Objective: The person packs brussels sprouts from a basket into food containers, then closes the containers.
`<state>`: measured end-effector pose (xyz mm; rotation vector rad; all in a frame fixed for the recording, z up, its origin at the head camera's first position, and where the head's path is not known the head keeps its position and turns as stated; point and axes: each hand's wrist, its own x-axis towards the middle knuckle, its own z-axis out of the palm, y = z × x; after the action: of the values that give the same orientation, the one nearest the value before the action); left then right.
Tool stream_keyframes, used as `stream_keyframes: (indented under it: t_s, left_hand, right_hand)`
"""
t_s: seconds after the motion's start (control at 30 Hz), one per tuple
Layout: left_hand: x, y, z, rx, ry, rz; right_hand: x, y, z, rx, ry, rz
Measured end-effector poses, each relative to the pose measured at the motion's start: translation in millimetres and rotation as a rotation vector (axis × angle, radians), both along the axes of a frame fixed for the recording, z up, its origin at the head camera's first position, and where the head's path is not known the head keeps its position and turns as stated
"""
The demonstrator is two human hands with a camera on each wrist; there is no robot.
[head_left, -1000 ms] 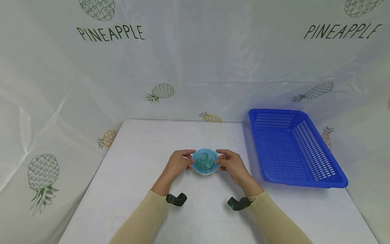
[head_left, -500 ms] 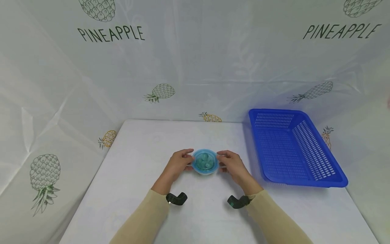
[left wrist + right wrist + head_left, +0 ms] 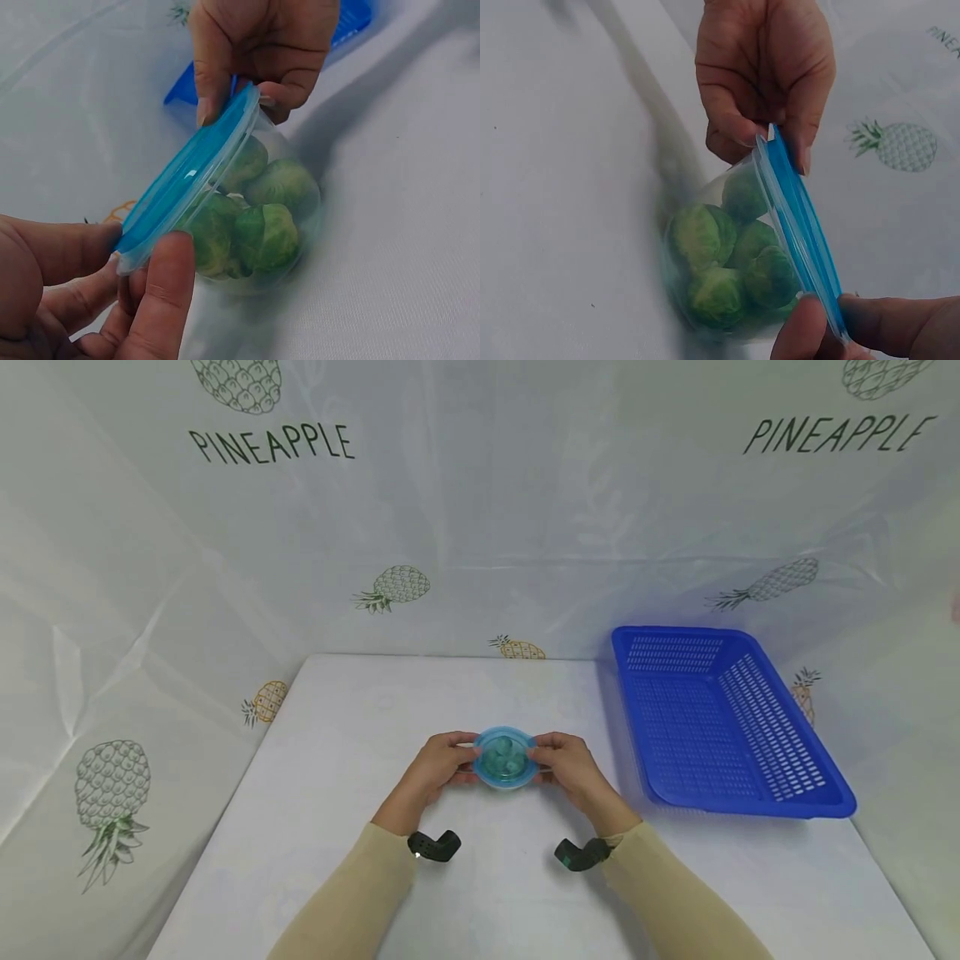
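A round clear plastic container [image 3: 311, 225] holds several Brussels sprouts [image 3: 718, 298], and a blue lid [image 3: 184, 174] covers its top. In the head view it is at the middle of the white table. My left hand [image 3: 435, 763] pinches the left side of the rim, thumb on the lid's edge and fingers under the lip. Opposite it, my right hand [image 3: 572, 765] pinches the right side in the same way. Both wrist views show the lid along the rim, with the sprouts visible through the clear wall. Some curled fingers are partly hidden behind the rim.
A blue plastic basket [image 3: 645, 760] with slotted walls stands to the right, beyond my right hand. The white table [image 3: 360, 710] backs onto a white curtain [image 3: 525, 510] printed with pineapples. Each wrist carries a black camera mount [image 3: 435, 846].
The container has stayed in about the same place. My fingers have shifted slightly on the rim, and both thumbs now reach a little further over the lid's edge.
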<state>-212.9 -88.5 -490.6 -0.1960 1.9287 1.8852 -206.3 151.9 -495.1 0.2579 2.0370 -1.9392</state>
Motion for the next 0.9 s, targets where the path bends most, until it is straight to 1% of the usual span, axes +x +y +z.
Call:
stream_keyframes:
  t_s: [0.27,0.5,0.7,0.9]
  left_hand:
    - [-1.2,1.5,-1.3,-0.003,0.015,-0.001]
    - [-1.8,3.8,0.3,-0.038,0.042,-0.006]
    - [-2.5,6.2,0.2,-0.069,0.063,-0.004]
    - [-4.1,6.0,-2.7,-0.080,0.077,-0.004]
  right_hand:
    - [-1.6,-1.3,-1.0,-0.010,-0.009,-0.014]
    - [-2.6,-2.1,-1.5,-0.009,-0.008,-0.021]
    - [-2.5,-2.0,-3.0,-0.012,-0.003,-0.020]
    - [-3.8,-2.2,-3.7,-0.018,0.004,-0.004]
